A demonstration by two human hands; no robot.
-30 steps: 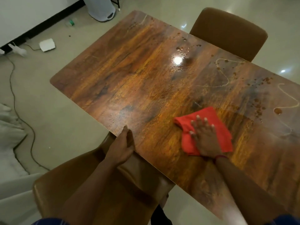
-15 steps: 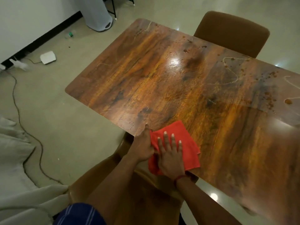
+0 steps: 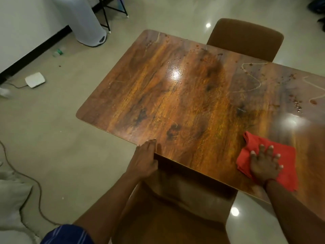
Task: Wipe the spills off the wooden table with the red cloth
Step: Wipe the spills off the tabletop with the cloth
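The wooden table fills the middle of the view. A red cloth lies flat near its front edge at the right. My right hand presses down on the cloth with fingers spread. My left hand grips the table's front edge further left, thumb on top. Brown droplets and thin pale squiggles of spill mark the far right of the tabletop, and more drops sit along the far edge.
A brown chair stands behind the table; another brown chair is tucked under the front edge below my arms. On the floor at left are a white bin, a white box, a cable and pale fabric.
My right hand slid the red cloth from the front edge beside my left hand out to the right along the table. My left hand stayed on the table's edge.
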